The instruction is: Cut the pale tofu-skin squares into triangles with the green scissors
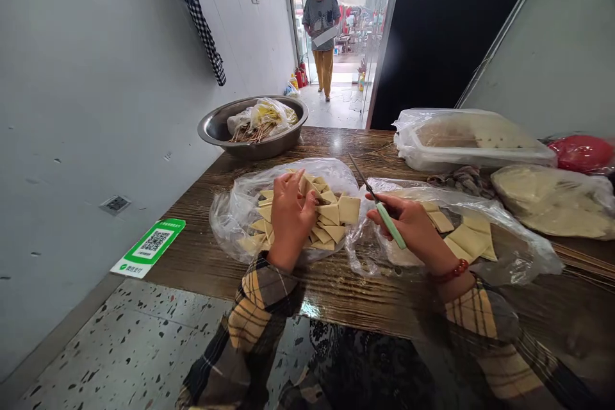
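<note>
Setting: a wooden table (365, 295) beside a grey wall, seen from above the person's own hands.
Left hand (291, 221): laid palm down on a heap of pale squares (336, 214) inside an open bag (230, 211); fingers are curled over the far pieces, but whether one is pinched cannot be told.
Right hand (413, 230): clenched round the green handle of a knife (377, 202), held over a second bag (523, 250) in which more cut pieces are seen.
Key relation: the heap lies left of the knife, just beside it; the blade's long axis is slanted up and away to the left, its tip above the gap between the two bags. The left hand is the nearer to the heap.
Beyond: a metal bowl (216, 128) with bagged skewers (250, 133) and a wrapped tub (475, 141) are set at the far edge.
Doorway: a person (321, 19) is seen standing well apart.
</note>
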Action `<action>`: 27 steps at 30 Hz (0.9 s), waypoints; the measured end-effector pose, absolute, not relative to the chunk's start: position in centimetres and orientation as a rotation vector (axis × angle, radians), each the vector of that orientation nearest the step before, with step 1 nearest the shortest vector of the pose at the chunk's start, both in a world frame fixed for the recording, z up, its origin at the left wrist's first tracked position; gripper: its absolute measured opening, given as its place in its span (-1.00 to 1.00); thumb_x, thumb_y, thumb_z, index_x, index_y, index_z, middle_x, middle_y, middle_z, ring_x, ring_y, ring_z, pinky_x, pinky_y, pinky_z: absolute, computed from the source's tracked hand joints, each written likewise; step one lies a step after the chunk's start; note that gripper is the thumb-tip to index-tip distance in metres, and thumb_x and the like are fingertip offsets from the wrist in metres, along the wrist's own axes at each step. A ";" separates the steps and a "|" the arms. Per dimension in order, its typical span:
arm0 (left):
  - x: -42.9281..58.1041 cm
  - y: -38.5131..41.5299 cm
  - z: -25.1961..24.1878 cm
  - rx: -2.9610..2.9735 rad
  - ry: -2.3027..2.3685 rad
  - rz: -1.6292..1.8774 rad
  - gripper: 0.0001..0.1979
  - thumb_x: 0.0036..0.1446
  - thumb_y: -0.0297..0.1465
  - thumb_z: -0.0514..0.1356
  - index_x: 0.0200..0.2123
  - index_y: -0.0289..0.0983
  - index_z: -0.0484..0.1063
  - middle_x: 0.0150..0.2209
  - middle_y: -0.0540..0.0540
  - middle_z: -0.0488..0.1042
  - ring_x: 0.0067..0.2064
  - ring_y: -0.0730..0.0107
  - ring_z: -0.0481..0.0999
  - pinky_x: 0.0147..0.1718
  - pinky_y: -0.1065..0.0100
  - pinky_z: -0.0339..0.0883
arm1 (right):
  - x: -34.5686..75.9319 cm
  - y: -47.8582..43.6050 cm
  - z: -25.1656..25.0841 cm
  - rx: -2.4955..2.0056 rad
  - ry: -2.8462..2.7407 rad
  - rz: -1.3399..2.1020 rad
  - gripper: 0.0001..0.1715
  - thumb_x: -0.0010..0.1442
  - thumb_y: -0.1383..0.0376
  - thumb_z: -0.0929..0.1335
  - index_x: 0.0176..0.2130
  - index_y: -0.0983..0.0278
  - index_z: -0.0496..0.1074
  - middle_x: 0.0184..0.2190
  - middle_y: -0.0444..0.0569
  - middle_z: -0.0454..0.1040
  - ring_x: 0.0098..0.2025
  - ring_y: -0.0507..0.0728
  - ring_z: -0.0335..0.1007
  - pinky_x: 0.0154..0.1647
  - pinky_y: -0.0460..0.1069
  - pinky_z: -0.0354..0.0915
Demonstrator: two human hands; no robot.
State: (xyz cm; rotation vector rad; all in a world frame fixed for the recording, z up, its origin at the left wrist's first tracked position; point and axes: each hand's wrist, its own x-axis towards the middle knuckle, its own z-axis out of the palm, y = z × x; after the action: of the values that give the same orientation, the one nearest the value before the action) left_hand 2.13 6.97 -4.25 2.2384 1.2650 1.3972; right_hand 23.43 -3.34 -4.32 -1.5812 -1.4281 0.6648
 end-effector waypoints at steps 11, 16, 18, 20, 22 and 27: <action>3.8 5.6 -4.7 2.850 0.853 0.652 -0.53 0.10 -0.30 0.27 0.11 -0.14 0.40 0.16 -0.13 0.41 0.28 -0.02 0.18 0.22 -0.01 0.03 | 23.3 -3.1 -4.3 -1.583 -1.419 0.670 -0.32 0.13 -0.05 0.38 0.04 0.38 0.52 -0.57 -0.13 0.43 -0.59 0.04 0.28 -0.55 -0.05 0.26; 3.9 5.2 -4.5 2.895 0.863 0.563 -0.56 0.12 -0.36 0.24 0.09 -0.17 0.39 0.13 -0.13 0.44 0.27 -0.01 0.21 0.18 -0.02 0.06 | 23.0 -3.0 -4.2 -1.580 -1.451 0.671 -0.37 0.16 -0.01 0.37 0.04 0.36 0.53 -0.56 -0.12 0.46 -0.60 0.04 0.30 -0.55 -0.05 0.26; 4.2 5.1 -4.6 2.912 0.865 0.572 -0.58 0.14 -0.39 0.21 0.09 -0.20 0.38 0.13 -0.14 0.45 0.25 0.03 0.24 0.19 0.00 0.07 | 22.9 -2.9 -4.2 -1.584 -1.467 0.665 -0.39 0.16 0.00 0.36 0.04 0.36 0.53 -0.57 -0.12 0.46 -0.60 0.05 0.31 -0.55 -0.05 0.26; 4.4 5.0 -4.7 2.923 0.871 0.591 -0.61 0.17 -0.42 0.16 0.09 -0.22 0.38 0.13 -0.15 0.45 0.23 0.06 0.27 0.18 0.02 0.08 | 22.8 -2.7 -4.3 -1.585 -1.485 0.641 -0.41 0.16 0.02 0.37 0.02 0.36 0.54 -0.56 -0.11 0.48 -0.56 0.08 0.36 -0.52 -0.05 0.29; 4.6 5.0 -5.0 2.925 0.898 0.619 -0.64 0.20 -0.44 0.11 0.07 -0.24 0.39 0.11 -0.16 0.46 0.21 0.09 0.31 0.16 0.03 0.10 | 22.8 -2.7 -4.5 -1.582 -1.503 0.595 -0.43 0.15 0.03 0.37 0.00 0.35 0.56 -0.53 -0.08 0.52 -0.50 0.11 0.42 -0.46 -0.03 0.32; 4.9 5.0 -5.4 2.939 0.870 0.645 -0.66 0.19 -0.39 0.14 0.05 -0.23 0.39 0.09 -0.15 0.48 0.18 0.09 0.34 0.16 0.03 0.09 | 22.8 -2.6 -4.6 -1.582 -1.489 0.522 -0.44 0.13 0.01 0.38 -0.02 0.31 0.58 -0.40 -0.02 0.60 -0.37 0.18 0.50 -0.34 0.02 0.38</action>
State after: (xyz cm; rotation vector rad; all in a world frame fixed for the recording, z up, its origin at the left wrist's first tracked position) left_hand 4.87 5.04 -5.42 2.9392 0.8696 0.6451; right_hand 22.81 -2.64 -4.64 -1.5822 -1.4895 0.5220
